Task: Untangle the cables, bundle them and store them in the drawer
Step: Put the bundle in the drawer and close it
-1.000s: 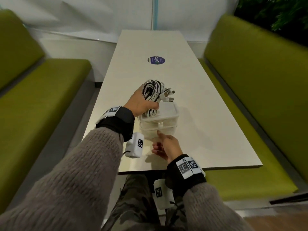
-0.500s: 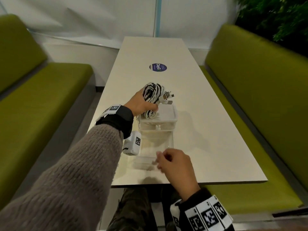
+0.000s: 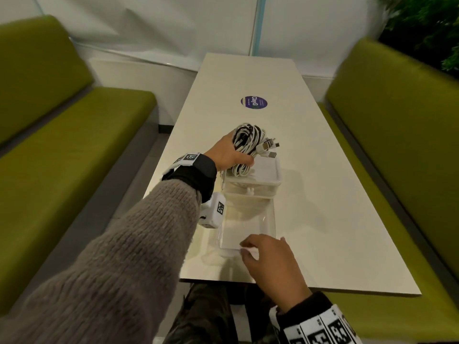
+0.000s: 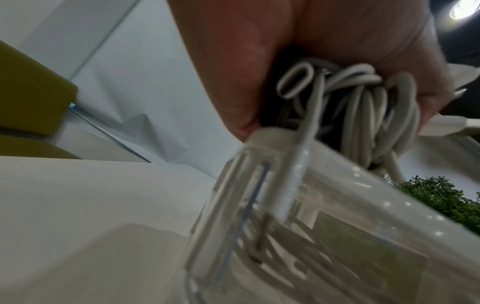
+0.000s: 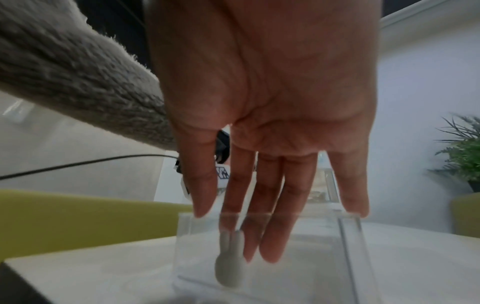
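Observation:
A bundle of white and black cables (image 3: 248,142) lies on top of a small clear drawer unit (image 3: 269,178) in the middle of the table. My left hand (image 3: 236,157) grips the bundle from the left, its fingers curled round the loops (image 4: 363,102) just above the unit's top edge (image 4: 272,133). The unit's lower drawer (image 3: 248,224) stands pulled far out toward me and looks empty. My right hand (image 3: 250,247) hovers at the drawer's front wall (image 5: 311,236) with straight fingers, beside a small white rabbit-shaped knob (image 5: 230,261).
The long cream table (image 3: 323,194) carries a round purple sticker (image 3: 253,102) farther back. Green benches (image 3: 62,157) flank both sides, and a plant (image 3: 427,28) stands at the back right. The drawer front sits close to the table's near edge.
My right hand has drawn the lower drawer out toward me, and its fingers now look straightened. The left hand has stayed on the cable bundle atop the unit.

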The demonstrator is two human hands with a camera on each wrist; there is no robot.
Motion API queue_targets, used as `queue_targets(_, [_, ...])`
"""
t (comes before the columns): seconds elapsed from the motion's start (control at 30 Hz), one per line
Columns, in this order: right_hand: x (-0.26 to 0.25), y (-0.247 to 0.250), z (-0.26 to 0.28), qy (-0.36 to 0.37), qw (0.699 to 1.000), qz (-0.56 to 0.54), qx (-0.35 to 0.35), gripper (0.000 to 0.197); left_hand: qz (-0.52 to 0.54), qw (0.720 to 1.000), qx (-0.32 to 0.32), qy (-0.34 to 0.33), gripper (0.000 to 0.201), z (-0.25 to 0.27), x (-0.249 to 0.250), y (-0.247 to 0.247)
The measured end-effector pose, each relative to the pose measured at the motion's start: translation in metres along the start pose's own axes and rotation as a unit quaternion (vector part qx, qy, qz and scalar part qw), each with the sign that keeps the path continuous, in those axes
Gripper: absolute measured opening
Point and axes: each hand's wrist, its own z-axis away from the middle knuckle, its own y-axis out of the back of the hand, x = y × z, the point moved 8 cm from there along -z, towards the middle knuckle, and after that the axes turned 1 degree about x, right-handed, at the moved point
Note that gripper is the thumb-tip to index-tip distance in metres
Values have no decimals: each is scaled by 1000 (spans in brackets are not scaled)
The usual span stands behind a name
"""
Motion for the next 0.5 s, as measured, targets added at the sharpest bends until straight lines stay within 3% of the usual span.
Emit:
queue_targets(0.1, [1,31,-5,-5,990,-100,101,26,-3,1000,15,11,79,4,3,2])
queue_targets(0.2, [11,43,-2,-31,976,-162,143,28,-21,998,51,-1,88,20,12,3])
queue_targets(0.33, [38,47,6,-69,954,-223,189,29,52,989,133,-29,75,65,24,5])
queue_targets(0.4, [48,41,4,-83,960,-204,172,31,76,988,133,-21,73,92,21,-8])
queue_targets(0.5, [49,17,-4,-93,985,-122,73,39,73,989,129,25,73,114,-1,-34])
